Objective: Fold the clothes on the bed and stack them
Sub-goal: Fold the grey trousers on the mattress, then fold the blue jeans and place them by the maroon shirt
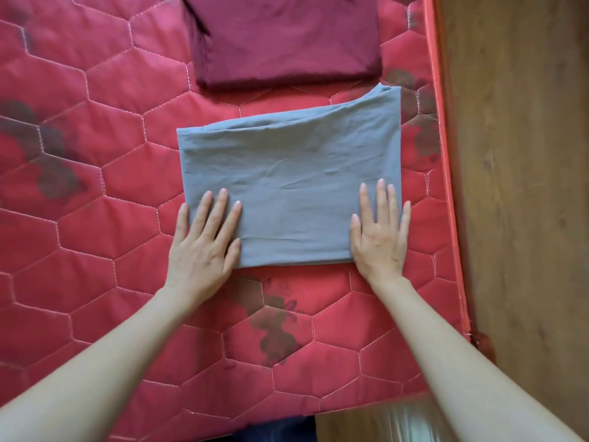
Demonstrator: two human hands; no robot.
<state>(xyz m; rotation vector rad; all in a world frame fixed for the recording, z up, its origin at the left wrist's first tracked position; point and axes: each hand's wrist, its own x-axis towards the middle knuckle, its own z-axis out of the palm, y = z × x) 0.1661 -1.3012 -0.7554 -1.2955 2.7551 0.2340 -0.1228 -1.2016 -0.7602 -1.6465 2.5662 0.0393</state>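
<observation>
My left hand (204, 240) lies flat on the near left corner of the folded grey garment (290, 193), fingers straight and slightly spread, the thumb pointing along the near fold; the outer fingers and palm edge spill off onto the mattress (79, 129). My right hand (379, 237) lies flat on the near right corner of the same garment, fingers straight and fanned, with the little finger reaching past the cloth's right edge. Neither hand pinches or curls round anything; both simply press down with open palms.

The grey garment sits as a rough rectangle on the red quilted mattress, toward its right edge, with the near fold running straight between my two hands. Its far right corner rises higher than the far left, and layered edges show along that far side, so the fold there is not square.

Beyond it, nearer the far edge of the mattress and apart from the grey piece by a strip of bare quilting, rests a folded maroon garment (287, 43), its top cut off by the frame. The two pieces lie separately, not stacked.

The mattress has hexagon stitching and dark blotches. Wooden floor (516, 186) runs along its right edge, and my bare forearms reach in over its near edge
</observation>
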